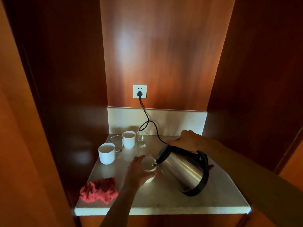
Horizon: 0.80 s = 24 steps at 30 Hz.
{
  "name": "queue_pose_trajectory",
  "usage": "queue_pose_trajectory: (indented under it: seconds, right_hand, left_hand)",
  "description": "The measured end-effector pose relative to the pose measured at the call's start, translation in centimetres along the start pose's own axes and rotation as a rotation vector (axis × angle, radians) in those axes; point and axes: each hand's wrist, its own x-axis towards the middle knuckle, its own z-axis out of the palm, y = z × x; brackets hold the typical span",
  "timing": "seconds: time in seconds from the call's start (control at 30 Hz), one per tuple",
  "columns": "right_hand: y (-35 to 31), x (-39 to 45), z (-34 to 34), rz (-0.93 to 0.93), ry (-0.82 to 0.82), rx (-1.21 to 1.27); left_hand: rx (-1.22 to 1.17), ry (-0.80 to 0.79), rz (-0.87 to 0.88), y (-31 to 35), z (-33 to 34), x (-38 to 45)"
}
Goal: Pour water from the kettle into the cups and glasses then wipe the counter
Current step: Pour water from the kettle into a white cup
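My right hand [186, 141] grips the black handle of a steel kettle [183, 169], tilted to the left with its spout over a white cup [149, 164]. My left hand [137, 172] is wrapped around that cup, which stands on the pale stone counter [164, 199]. Two more white cups [106, 153] [129, 139] and two clear glasses [117, 143] [142, 138] stand at the back left. A crumpled red cloth [98, 190] lies at the front left of the counter.
A black cord [147, 122] runs from a white wall socket [139, 91] down to the counter behind the kettle. Dark wooden panels close the niche on the left, right and back. The counter's front edge [162, 210] is near me.
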Motion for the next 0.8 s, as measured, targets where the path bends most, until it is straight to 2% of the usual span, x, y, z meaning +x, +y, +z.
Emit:
queue_pose_trajectory:
  seconds: [0.8]
  right_hand:
    - [0.7,-1.3,0.4,0.01,0.021,0.118]
  left_hand:
    - [0.002,-0.067,-0.029,0.6,-0.3,-0.2]
